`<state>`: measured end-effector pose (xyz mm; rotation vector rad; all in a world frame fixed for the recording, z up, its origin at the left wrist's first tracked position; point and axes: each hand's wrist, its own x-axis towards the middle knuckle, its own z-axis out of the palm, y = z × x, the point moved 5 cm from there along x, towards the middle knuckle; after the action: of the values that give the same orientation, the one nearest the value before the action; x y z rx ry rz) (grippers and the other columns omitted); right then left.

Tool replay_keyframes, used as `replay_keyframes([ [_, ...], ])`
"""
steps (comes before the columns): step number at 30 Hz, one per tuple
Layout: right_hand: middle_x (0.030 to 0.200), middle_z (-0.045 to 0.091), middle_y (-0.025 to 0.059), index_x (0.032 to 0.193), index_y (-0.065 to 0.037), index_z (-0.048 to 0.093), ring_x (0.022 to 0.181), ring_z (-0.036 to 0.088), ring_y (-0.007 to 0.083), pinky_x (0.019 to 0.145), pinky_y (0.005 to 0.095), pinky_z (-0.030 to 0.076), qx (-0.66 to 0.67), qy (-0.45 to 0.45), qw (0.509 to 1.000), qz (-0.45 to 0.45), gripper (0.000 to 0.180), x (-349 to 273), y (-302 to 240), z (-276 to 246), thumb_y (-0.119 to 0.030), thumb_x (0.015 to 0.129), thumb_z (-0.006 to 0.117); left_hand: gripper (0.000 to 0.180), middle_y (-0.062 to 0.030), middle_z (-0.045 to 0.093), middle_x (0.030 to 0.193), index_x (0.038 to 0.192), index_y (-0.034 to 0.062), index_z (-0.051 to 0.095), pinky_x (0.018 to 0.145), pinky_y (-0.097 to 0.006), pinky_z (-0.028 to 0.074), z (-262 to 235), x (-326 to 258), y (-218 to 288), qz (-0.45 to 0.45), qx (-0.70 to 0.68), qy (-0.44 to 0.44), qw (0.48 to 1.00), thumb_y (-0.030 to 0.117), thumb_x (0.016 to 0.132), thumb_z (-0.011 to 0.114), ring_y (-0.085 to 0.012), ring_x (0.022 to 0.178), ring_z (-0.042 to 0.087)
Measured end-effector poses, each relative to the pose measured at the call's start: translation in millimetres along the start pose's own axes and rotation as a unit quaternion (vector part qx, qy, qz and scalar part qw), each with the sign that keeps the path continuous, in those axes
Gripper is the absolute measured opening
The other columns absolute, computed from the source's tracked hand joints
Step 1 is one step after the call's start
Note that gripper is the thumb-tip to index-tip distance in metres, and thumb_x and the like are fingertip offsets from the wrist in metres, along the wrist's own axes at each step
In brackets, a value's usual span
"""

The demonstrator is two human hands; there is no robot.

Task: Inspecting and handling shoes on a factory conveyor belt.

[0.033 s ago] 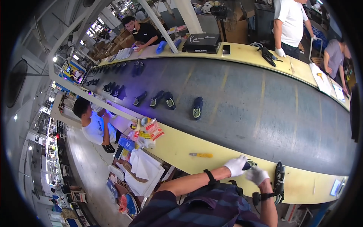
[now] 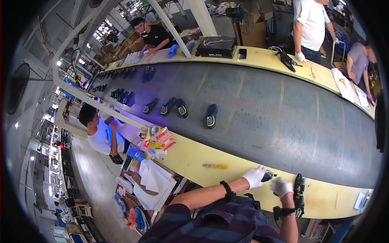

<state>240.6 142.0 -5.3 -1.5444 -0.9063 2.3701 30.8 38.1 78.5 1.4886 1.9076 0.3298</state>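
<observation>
My left hand [image 2: 255,177], in a white glove, is closed around a small dark tool [image 2: 268,176] over the yellow ledge [image 2: 194,156] of the conveyor. My right hand [image 2: 281,186], also gloved, sits just to the right with curled fingers, close to the tool's tip. It is beside a dark shoe [image 2: 300,194] that lies on the ledge. Whether the right hand grips anything is unclear. A yellow-handled knife [image 2: 215,166] lies on the ledge to the left of my hands.
A wide dark conveyor belt [image 2: 283,113] carries several dark shoes [image 2: 211,115] at its left part. Packets and small containers [image 2: 156,139] crowd the ledge further left. Other people work around the belt, one seated at left [image 2: 99,133], one standing at the far side [image 2: 310,24].
</observation>
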Motion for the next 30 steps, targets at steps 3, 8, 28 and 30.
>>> replay_keyframes([
  [3,0.105,0.073,0.0170,0.111,0.002,0.070,0.102,0.072,0.0309,0.090,0.0401,0.057,-0.351,0.378,0.787,-0.337,0.023,-31,-60,-94,-0.016,0.096,0.069,0.061,-0.0284,0.059,0.124,0.130,-0.0018,0.048,0.087,-0.054,0.059,-2,16,29,0.020,-0.005,0.002,1.000,0.030,0.086,0.077,-0.0467,0.097,0.071],
  [8,0.131,0.072,0.0192,0.132,-0.004,0.070,0.122,0.067,0.0375,0.106,0.0448,0.052,-0.399,0.236,0.828,-0.315,0.049,-5,-56,-122,-0.034,0.093,0.076,0.064,-0.0315,0.060,0.131,0.133,-0.0034,0.053,0.103,-0.050,0.053,1,43,24,-0.006,-0.032,0.037,0.999,0.037,0.087,0.072,-0.0488,0.120,0.062],
  [28,0.081,0.075,0.0148,0.101,0.005,0.076,0.075,0.073,0.0209,0.071,0.0358,0.057,-0.423,0.091,0.888,-0.153,0.052,-98,-136,48,-0.045,0.086,0.080,0.047,-0.0228,0.067,0.119,0.118,0.0047,0.060,0.089,-0.053,0.058,4,41,55,-0.024,-0.007,0.045,0.999,0.034,0.086,0.079,-0.0453,0.103,0.071],
  [30,0.079,0.075,0.0139,0.100,0.005,0.075,0.075,0.072,0.0202,0.070,0.0364,0.056,-0.413,0.075,0.898,-0.128,0.053,-92,-136,49,-0.046,0.086,0.080,0.048,-0.0222,0.066,0.122,0.118,0.0048,0.059,0.091,-0.053,0.058,-1,38,49,-0.026,-0.016,0.046,0.998,0.034,0.086,0.079,-0.0452,0.105,0.070],
])
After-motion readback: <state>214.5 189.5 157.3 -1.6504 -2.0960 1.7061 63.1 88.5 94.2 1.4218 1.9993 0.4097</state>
